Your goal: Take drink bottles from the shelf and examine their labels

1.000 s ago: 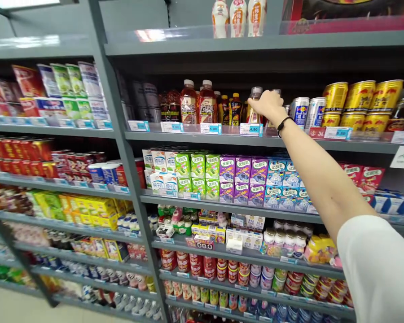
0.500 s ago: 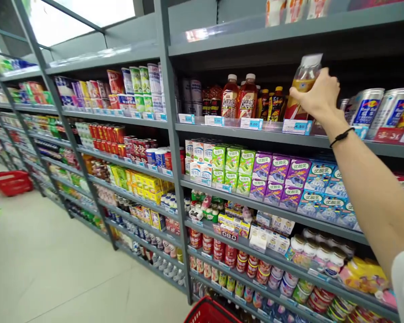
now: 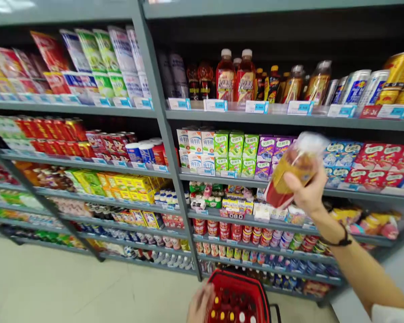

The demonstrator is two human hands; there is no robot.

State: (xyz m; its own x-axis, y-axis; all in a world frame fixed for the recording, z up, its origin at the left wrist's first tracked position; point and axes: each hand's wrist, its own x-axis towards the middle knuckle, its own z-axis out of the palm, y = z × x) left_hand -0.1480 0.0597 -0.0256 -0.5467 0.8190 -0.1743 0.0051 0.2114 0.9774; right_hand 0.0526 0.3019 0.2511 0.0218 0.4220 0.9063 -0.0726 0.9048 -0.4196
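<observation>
My right hand (image 3: 308,188) is wrapped round a bottle (image 3: 286,172) with a clear cap and a yellow and dark red label, held tilted in front of the juice-box shelf. Motion blurs the bottle's top. At the bottom, my left hand (image 3: 202,303) is at the left rim of a red shopping basket (image 3: 265,300); it is smeared, and its grip on the rim cannot be made out. Inside the basket stand several bottles (image 3: 227,307) with yellow and white caps. Similar bottles (image 3: 318,83) remain on the upper shelf.
Grey shelves (image 3: 215,115) hold drinks in rows: red-labelled bottles (image 3: 226,78), blue and silver cans (image 3: 357,87), green juice boxes (image 3: 235,146) and yellow boxes (image 3: 134,188). An upright post (image 3: 161,130) divides the bays. Pale floor (image 3: 121,282) lies in front.
My right hand has carried the bottle off the upper shelf, down and out over the lower rows. The view has tilted down, bringing my left hand and more of the basket into sight.
</observation>
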